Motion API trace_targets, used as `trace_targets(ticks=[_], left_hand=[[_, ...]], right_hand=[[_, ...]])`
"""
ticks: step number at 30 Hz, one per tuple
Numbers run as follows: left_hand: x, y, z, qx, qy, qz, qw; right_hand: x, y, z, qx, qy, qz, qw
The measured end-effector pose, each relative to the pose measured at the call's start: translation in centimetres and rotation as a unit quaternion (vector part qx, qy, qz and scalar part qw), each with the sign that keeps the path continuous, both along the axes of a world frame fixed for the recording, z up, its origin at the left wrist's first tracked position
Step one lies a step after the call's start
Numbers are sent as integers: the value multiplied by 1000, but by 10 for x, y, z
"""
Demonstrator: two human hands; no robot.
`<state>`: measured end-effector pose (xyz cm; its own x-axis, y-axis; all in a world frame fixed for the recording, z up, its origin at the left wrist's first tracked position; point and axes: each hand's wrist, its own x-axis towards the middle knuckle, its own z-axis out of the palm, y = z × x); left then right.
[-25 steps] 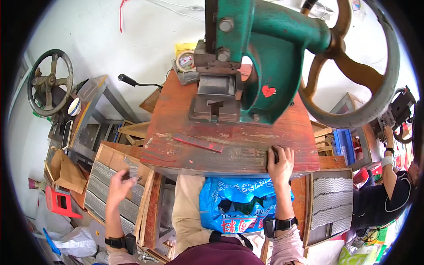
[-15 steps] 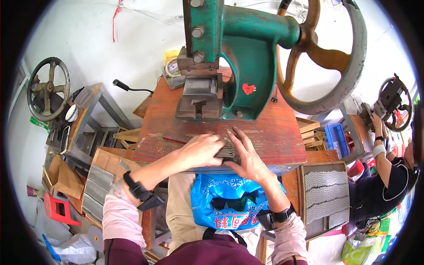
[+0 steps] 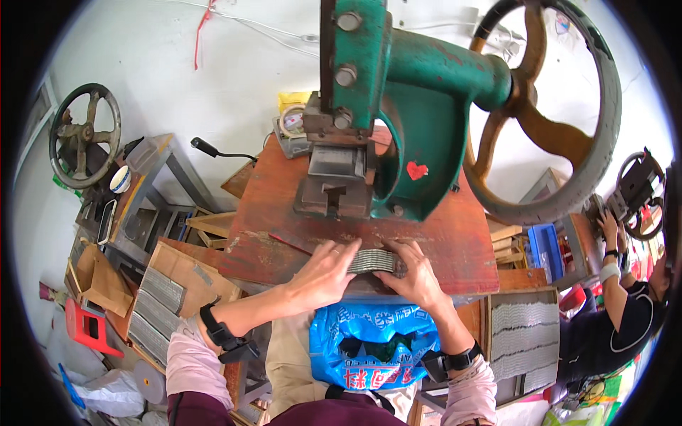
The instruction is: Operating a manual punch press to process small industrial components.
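Observation:
A small stack of thin, slightly curved grey metal strips (image 3: 373,261) is held near the front edge of the reddish wooden bench (image 3: 266,192). My left hand (image 3: 325,272) is closed on the stack's left end, the fingers bent toward it. At the other end, my right hand (image 3: 412,273) grips with the thumb at the near side and the fingers behind. Just beyond stands a green hand press (image 3: 426,142), with its metal die block (image 3: 334,195) facing me. A thin red stick (image 3: 288,243) lies on the bench beside my left hand.
Trays holding rows of similar strips stand at left (image 3: 155,305) and right (image 3: 526,334). A blue plastic bag (image 3: 373,334) hangs below the bench edge, over my lap. The press's large handwheel (image 3: 604,135) juts out at right. Farther right, a person (image 3: 614,305) works at another machine.
My hands have closed around the two ends of the stack, which now shows fully between them. Before, my right fingers were raised and spread over it. The whole view has shifted slightly.

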<state>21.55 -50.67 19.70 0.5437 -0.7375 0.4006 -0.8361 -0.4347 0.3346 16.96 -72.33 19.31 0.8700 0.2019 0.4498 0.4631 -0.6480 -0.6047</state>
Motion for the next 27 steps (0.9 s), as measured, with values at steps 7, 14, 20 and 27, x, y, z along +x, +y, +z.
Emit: trace_targets(ticks=[7,14,20,27], left_hand=[[98,13,41,-319,59,117,939],[169,3,56,-190,-65,162,966],[126,80,27,56,80,185,978],[72,106,5,6,3,41,999]], right_hand=[[95,53,54,120,-5,-133,984],[166,56,55,104,-92,-218,966],[164,52,42,108,-124,-201,966],[168,49,36,82,-90,-215,969]])
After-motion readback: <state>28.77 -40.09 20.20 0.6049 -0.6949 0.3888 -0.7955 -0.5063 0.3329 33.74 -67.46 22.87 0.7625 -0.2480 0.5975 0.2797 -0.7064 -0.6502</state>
